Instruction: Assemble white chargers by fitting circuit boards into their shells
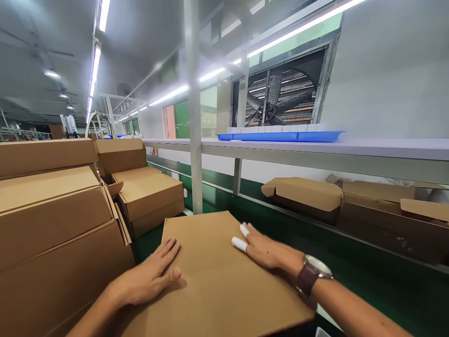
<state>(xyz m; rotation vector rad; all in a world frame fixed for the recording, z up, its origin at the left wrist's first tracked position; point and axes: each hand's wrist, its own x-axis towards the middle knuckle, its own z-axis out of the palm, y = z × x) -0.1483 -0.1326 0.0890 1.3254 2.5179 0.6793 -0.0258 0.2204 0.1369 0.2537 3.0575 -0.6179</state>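
Note:
A closed brown cardboard box (210, 276) lies flat in front of me on the green surface. My left hand (150, 276) rests flat on its lid near the left edge, fingers stretched out. My right hand (263, 250) lies flat on the lid's right side, fingers spread, with white covers on two fingertips and a brown watch (310, 276) on the wrist. Neither hand holds anything.
Stacked brown boxes (56, 220) rise at the left, with a further box (149, 196) behind them. Open boxes (351, 201) sit on the green belt (368, 276) at the right, under a shelf carrying a blue tray (280, 136). A white post (194, 117) stands ahead.

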